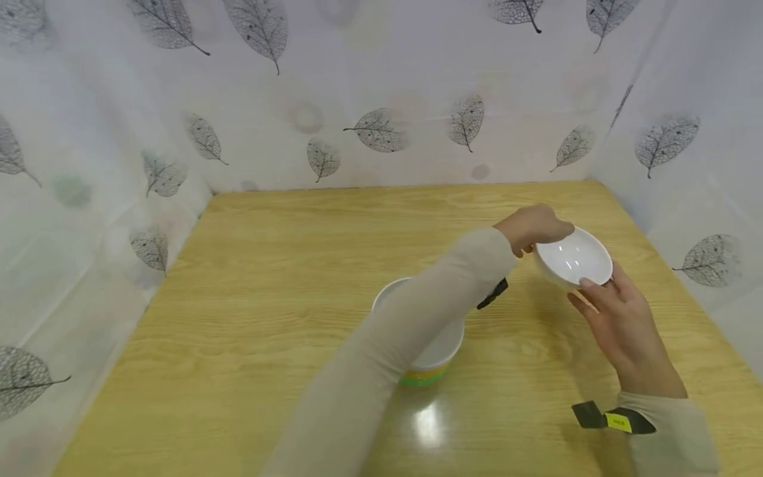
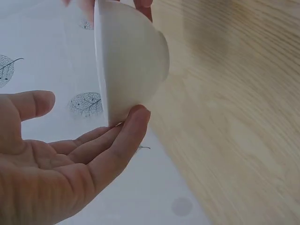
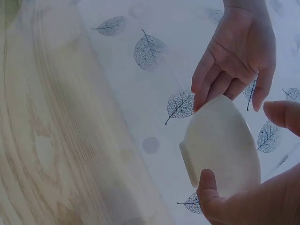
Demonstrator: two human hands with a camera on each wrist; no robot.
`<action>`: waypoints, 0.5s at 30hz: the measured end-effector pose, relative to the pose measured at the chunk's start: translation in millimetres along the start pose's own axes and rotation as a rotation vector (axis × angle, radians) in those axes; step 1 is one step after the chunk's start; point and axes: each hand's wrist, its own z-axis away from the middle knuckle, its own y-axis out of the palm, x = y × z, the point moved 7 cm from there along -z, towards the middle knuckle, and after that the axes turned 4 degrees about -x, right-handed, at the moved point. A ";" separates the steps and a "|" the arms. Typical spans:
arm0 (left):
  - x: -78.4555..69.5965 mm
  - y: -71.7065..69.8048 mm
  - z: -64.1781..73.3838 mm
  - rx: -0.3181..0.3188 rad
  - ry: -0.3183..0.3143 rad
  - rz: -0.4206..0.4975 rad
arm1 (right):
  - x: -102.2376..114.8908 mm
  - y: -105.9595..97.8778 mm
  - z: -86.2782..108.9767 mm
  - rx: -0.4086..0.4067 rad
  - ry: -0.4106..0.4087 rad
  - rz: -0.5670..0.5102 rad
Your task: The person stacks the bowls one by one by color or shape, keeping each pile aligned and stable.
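Note:
A white bowl (image 1: 575, 257) is held up over the right part of the table, tilted on its side. My right hand (image 1: 622, 318) grips its near edge, thumb at the rim and fingers on the outside. At the far edge, my left hand (image 1: 536, 224) touches the bowl. In the left wrist view, the extended fingers (image 2: 119, 145) of that hand lie against the bowl's outer wall (image 2: 131, 61), its thumb standing apart. The right wrist view shows the bowl's pale outside and foot between both hands.
A round white-lined container (image 1: 444, 348) with orange and green bands stands mid-table, partly hidden under the left forearm. The wooden table (image 1: 268, 265) meets leaf-printed sheeting (image 1: 381, 79) at the back and both sides. Dark bands (image 1: 614, 419) show at the wrists.

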 end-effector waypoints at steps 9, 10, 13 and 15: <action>13.7 -19.1 9.7 0.051 0.045 0.058 | 0.7 10.4 1.2 -0.171 -0.087 0.390; 14.3 -20.6 10.6 0.049 0.051 0.052 | 1.6 11.8 1.8 -0.181 -0.098 0.425; 14.2 -25.3 13.7 0.063 0.076 0.044 | 5.1 15.9 3.9 -0.195 -0.127 0.456; 12.6 -29.3 15.9 0.078 0.091 0.030 | 7.7 18.1 4.5 -0.195 -0.140 0.440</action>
